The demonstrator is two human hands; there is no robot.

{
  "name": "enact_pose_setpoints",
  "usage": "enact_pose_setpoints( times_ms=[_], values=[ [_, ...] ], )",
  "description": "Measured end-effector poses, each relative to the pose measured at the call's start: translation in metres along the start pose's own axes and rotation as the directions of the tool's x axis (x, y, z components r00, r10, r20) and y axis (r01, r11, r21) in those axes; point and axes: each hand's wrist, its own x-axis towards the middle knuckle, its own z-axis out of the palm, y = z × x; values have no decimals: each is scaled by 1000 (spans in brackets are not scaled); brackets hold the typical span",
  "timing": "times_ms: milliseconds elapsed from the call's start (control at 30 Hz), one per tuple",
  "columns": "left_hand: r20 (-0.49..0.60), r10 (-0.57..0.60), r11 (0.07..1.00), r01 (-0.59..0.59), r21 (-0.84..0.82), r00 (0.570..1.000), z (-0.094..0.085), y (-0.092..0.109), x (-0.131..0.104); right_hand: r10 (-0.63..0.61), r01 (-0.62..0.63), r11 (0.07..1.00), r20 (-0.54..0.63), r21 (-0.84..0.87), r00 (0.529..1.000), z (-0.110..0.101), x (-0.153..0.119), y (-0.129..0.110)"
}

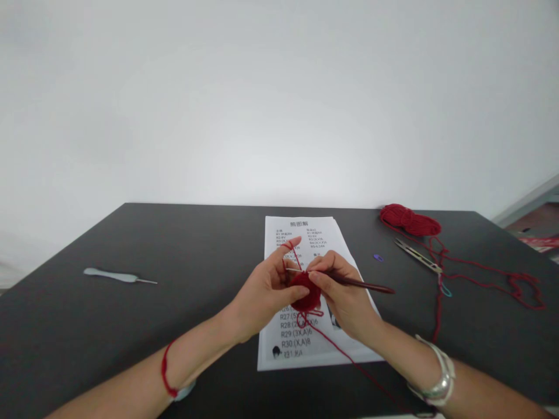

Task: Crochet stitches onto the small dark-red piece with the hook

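Observation:
My left hand [271,285] pinches a small round piece of red crochet [307,295] between thumb and fingers. Red yarn [297,256] loops over its raised index finger. My right hand [343,291] grips a crochet hook [364,284] with a dark reddish-brown handle. The hook's thin metal shaft lies at the top edge of the crochet piece; its tip is too small to make out. Below the piece hangs a loose tangle of red yarn, and a strand runs down to the right. Under both hands is a printed pattern sheet [323,355].
A second crochet hook with a pale handle [111,274] lies on the dark table [196,244] at left. To the right are a red yarn skein [409,220], a purple stitch marker [378,257], thread snips [418,256] and trailing red yarn [480,283]. A white wall stands behind.

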Motion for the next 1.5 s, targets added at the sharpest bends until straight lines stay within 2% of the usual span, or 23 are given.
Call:
enact_pose_setpoints(
  times_ms=[300, 467, 600, 767, 833, 933, 1000, 1067, 1133, 1200, 1267, 1300, 1333, 1400, 1433, 1500],
  values=[
    [-32, 11, 999, -9, 51, 999, 0, 3, -3, -35, 36, 999, 84, -8, 996, 1, 3, 0],
    [-73, 19, 997, -14, 74, 997, 3, 3, -2, -47, 49, 997, 38, -64, 998, 1, 3, 1],
    [-100, 35, 995, -25, 100, 994, 3, 3, -2, -20, 25, 999, 101, -46, 995, 3, 4, 1],
    [-90, -5, 1000, 7, 22, 996, 2, 1, -2, -60, 65, 997, 101, -46, 993, 2, 4, -1],
    [-117, 12, 1000, -13, -2, 993, 2, 2, -1, -87, 95, 991, 94, -94, 992, 0, 3, -4],
    [-143, 30, 1000, -28, 12, 989, 3, 4, -1, -146, 185, 949, 163, -254, 976, -2, -1, -9],
    [-151, 40, 999, -37, 25, 988, 3, 4, -1, -219, 283, 876, 200, -391, 955, -2, -3, -9],
    [-168, 56, 998, -49, 40, 984, 3, 3, -2, -356, 426, 732, 234, -531, 905, -1, -4, -7],
    [-192, 62, 997, -52, 53, 979, 4, 1, -3, -474, 564, 503, 337, -655, 813, 2, -5, -4],
    [-216, 53, 998, -43, 52, 975, 4, -1, -3, -492, 634, 255, 466, -730, 735, 4, -4, 0],
    [-229, 36, 999, -36, 4, 973, 4, -2, -3, -470, 636, 77, 535, -768, 702, 5, -4, 2],
    [-224, 18, 999, -28, -41, 974, 4, -2, -2, -468, 631, 34, 545, -775, 695, 4, -4, 3],
    [-208, -10, 995, -10, -95, 978, 3, -2, -2, -470, 635, 22, 552, -772, 688, 2, -3, 3],
    [-164, -76, 977, 40, -208, 984, 2, -1, -1, -480, 680, 100, 563, -726, 672, -3, -2, 3],
    [-146, -100, 967, 62, -247, 984, 0, -1, 0, -484, 697, 181, 554, -694, 677, -6, -2, 2],
    [-147, -111, 956, 65, -287, 983, -2, 0, 1, -474, 657, 387, 471, -647, 744, -9, -1, 0]
  ],
)
